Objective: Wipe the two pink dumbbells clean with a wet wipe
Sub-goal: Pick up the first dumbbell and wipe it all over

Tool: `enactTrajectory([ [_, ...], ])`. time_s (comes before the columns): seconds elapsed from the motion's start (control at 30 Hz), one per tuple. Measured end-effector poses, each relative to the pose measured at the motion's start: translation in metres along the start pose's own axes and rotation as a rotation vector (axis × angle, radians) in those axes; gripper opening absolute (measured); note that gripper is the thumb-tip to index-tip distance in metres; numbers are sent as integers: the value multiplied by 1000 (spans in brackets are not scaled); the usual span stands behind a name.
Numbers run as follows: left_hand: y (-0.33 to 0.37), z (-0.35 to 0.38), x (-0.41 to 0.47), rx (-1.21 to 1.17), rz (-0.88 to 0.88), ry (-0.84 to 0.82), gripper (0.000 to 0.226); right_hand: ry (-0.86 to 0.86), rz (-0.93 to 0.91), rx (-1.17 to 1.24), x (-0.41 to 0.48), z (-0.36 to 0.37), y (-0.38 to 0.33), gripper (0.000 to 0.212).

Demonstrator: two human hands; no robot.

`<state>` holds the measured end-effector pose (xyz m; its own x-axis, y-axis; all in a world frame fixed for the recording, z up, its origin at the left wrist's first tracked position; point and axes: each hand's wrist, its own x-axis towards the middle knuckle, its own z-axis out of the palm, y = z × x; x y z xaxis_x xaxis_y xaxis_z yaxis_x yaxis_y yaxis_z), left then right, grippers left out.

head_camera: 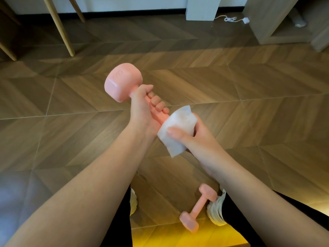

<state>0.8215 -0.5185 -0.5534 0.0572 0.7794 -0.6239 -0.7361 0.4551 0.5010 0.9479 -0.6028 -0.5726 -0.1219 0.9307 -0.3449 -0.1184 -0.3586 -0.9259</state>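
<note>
The person holds the first dumbbell (122,82) up in the air, over the wooden floor (231,86). It is pink and tilts, with its big round end up and away from the person. The left hand (142,106) grips its thin middle bar, with the fingers curled tight round it.

The near end of this dumbbell cannot be seen. A white wipe (176,129) is wrapped over it, and the right hand (194,138) holds the wipe there. The thumb presses flat on the wipe and the fingers curl round behind it.

Below the first dumbbell, close to the person's feet, the second dumbbell (198,208) lies on the floor. It is pink too, and no hand touches it. One end of it sits right beside a white shoe (216,209). The right arm passes above that shoe and hides part of it. The other shoe (133,202) peeks out from behind the left arm, which covers most of it.

Far past the first dumbbell and off to the left stand some pale wooden legs (60,27). Far past it and to the right are a white post (203,8), a white cord (229,19) lying on the floor, and a brown cabinet (277,20).
</note>
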Motion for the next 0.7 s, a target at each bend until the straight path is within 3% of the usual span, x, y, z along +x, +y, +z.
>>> enactTrajectory([
  [0.1,-2,2,-1,11,4,-10,36,43,36,66,1,1,-1,50],
  [0.23,2,3,-1,5,15,-28,36,-52,48,103,0,-9,-1,42],
  [0.33,1,1,-2,7,11,-33,37,-80,73,94,-2,-10,0,53],
  [0.43,-2,1,-3,40,20,-50,37,10,115,84,0,-3,0,65],
  [0.57,-3,4,-3,47,35,-72,37,68,130,161,0,-1,-5,53],
  [0.7,0,4,-3,-1,31,-83,38,-21,189,317,-2,-8,-9,57],
])
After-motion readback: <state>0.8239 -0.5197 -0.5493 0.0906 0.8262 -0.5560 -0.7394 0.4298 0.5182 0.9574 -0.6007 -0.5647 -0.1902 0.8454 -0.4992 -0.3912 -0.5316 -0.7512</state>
